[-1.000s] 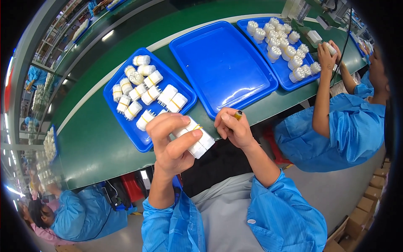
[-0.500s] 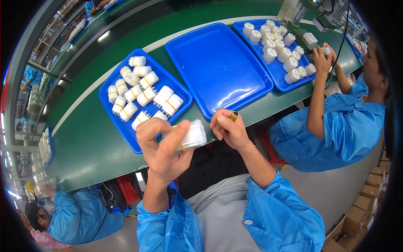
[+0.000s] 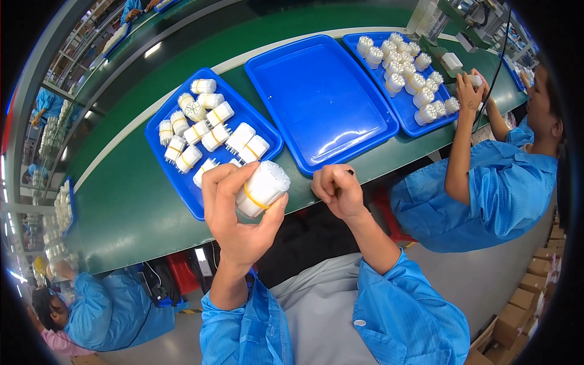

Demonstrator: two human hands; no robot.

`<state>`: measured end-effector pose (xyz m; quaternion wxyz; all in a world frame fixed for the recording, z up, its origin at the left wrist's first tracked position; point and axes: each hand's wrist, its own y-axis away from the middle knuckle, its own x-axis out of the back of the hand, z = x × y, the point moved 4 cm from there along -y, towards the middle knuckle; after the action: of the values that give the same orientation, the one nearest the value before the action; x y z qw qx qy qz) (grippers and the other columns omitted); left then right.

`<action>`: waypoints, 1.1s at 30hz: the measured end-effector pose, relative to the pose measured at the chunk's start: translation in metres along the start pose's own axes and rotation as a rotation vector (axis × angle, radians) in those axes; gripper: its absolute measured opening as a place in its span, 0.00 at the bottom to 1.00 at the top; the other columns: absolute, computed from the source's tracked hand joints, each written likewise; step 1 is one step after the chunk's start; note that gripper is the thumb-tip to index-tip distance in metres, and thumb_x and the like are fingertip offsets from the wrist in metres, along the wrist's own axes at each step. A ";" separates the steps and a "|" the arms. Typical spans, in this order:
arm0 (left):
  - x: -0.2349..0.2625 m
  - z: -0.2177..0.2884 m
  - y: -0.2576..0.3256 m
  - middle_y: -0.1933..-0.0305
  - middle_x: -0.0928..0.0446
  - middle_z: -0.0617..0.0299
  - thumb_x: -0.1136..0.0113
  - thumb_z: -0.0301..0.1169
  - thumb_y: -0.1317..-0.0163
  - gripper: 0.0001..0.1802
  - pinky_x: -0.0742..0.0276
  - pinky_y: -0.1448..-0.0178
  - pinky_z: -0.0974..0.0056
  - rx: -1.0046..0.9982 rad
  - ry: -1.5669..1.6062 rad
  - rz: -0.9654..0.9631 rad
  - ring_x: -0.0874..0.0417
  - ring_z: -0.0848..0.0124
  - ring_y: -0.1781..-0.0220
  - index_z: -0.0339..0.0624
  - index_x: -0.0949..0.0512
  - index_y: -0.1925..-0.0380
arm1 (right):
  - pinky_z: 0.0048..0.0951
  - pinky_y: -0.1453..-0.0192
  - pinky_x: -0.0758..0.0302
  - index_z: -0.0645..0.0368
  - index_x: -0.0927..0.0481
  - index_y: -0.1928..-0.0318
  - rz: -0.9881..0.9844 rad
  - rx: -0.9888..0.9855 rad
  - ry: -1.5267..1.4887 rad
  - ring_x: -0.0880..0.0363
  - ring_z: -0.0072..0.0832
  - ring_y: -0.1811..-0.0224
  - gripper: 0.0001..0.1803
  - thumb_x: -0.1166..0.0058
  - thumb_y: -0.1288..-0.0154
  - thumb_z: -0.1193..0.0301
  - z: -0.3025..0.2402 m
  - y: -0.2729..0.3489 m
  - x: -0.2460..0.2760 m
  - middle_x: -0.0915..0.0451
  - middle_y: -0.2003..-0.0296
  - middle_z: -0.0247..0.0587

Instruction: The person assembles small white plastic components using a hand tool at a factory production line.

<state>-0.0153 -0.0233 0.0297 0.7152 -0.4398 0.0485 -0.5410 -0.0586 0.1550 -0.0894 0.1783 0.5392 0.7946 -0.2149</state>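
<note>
My left hand (image 3: 236, 226) grips a white plastic cylinder (image 3: 269, 184) with a yellow rubber band around it, held up over the table's near edge. Its fingers wrap the far side and the thumb presses the near side. To its right, my right hand (image 3: 342, 193) is closed on a thin stick-like tool (image 3: 350, 172), of which little more than a dark end shows. The two hands are apart. Just beyond the left hand, a blue tray (image 3: 182, 198) holds several similar banded white cylinders (image 3: 214, 139), some with pins sticking out.
A bare blue tray (image 3: 322, 91) lies in the middle of the green table (image 3: 115, 213). Right of it, another blue tray (image 3: 420, 126) carries several white cylinders standing upright. A co-worker (image 3: 480, 188) handles a white part at the right; another person (image 3: 115, 313) sits at the lower left.
My left hand has turned the white cylinder more upright, bringing its band into view. My right hand has moved slightly right and rolled over, hiding most of the tool.
</note>
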 end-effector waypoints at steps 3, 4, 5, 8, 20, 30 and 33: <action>-0.011 -0.021 0.016 0.56 0.26 0.52 0.28 0.22 0.55 0.26 0.25 0.52 0.64 0.257 0.278 -0.031 0.21 0.65 0.57 0.36 0.25 0.53 | 0.28 0.75 0.47 0.51 0.44 0.84 -0.039 0.054 -0.189 0.49 0.22 0.83 0.29 0.68 0.26 0.49 -0.021 0.002 -0.013 0.41 0.87 0.29; -0.012 -0.018 0.020 0.56 0.26 0.52 0.28 0.22 0.55 0.26 0.25 0.52 0.64 0.264 0.279 -0.032 0.21 0.65 0.57 0.36 0.25 0.53 | 0.28 0.75 0.48 0.51 0.45 0.84 -0.073 0.172 -0.281 0.50 0.23 0.83 0.30 0.66 0.26 0.48 -0.038 0.002 -0.021 0.43 0.87 0.28; -0.014 -0.017 0.025 0.54 0.25 0.54 0.31 0.21 0.52 0.26 0.26 0.49 0.66 0.356 0.341 -0.056 0.22 0.68 0.55 0.35 0.27 0.50 | 0.28 0.75 0.49 0.51 0.46 0.84 -0.106 0.291 -0.373 0.51 0.23 0.83 0.31 0.65 0.26 0.47 -0.053 0.003 -0.028 0.45 0.88 0.28; -0.022 -0.011 0.034 0.55 0.24 0.58 0.33 0.21 0.48 0.26 0.26 0.48 0.67 0.429 0.399 -0.106 0.22 0.72 0.55 0.35 0.29 0.48 | 0.30 0.75 0.49 0.51 0.47 0.84 -0.209 0.510 -0.400 0.51 0.24 0.83 0.34 0.68 0.26 0.41 -0.091 0.003 -0.055 0.44 0.88 0.28; -0.023 0.012 0.026 0.58 0.23 0.49 0.28 0.18 0.57 0.30 0.22 0.59 0.61 0.139 0.217 -0.181 0.18 0.58 0.61 0.34 0.25 0.49 | 0.31 0.76 0.49 0.52 0.47 0.85 -0.271 0.541 -0.392 0.49 0.26 0.84 0.37 0.66 0.29 0.36 -0.097 0.005 -0.085 0.43 0.87 0.30; -0.021 0.009 0.031 0.57 0.22 0.47 0.30 0.17 0.57 0.29 0.21 0.60 0.58 0.058 0.106 -0.140 0.18 0.53 0.60 0.33 0.25 0.50 | 0.32 0.75 0.50 0.53 0.47 0.84 -0.284 0.466 -0.332 0.52 0.25 0.84 0.36 0.71 0.26 0.39 -0.083 0.000 -0.088 0.45 0.88 0.30; -0.026 0.002 0.037 0.57 0.23 0.47 0.31 0.17 0.55 0.28 0.22 0.57 0.60 0.085 0.115 -0.172 0.18 0.54 0.59 0.34 0.25 0.50 | 0.33 0.75 0.49 0.52 0.46 0.83 -0.234 0.289 -0.486 0.53 0.24 0.84 0.35 0.74 0.25 0.40 -0.073 -0.008 -0.080 0.45 0.88 0.28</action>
<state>0.0024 0.0006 -0.0050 0.6803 -0.3799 0.0284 -0.6261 -0.0418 0.1292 0.0150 0.2584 0.3967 0.7466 -0.4674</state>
